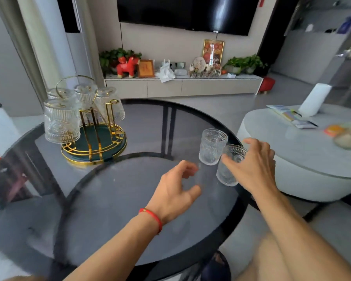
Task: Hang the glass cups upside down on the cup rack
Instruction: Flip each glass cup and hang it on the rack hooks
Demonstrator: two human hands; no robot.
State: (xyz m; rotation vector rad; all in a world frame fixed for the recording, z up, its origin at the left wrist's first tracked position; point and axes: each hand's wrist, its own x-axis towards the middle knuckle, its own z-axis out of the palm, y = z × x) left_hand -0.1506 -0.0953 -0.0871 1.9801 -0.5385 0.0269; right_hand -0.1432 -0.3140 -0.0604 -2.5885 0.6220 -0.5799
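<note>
A gold wire cup rack (93,142) with a dark green base stands at the table's left. Several ribbed glass cups (61,120) hang upside down on it. Two more ribbed glass cups stand upright near the table's right edge. The farther cup (212,147) is untouched. My right hand (253,165) wraps the nearer cup (226,173), thumb across its front and fingers behind its rim. My left hand (176,187), with a red string at the wrist, hovers over the table just left of the two cups, fingers curled apart and holding nothing.
The round dark glass table (130,199) has a black rim. A white oval coffee table (304,159) with papers and a white cylinder stands close on the right. A TV cabinet with ornaments and plants lines the far wall. My bare knee shows at the bottom right.
</note>
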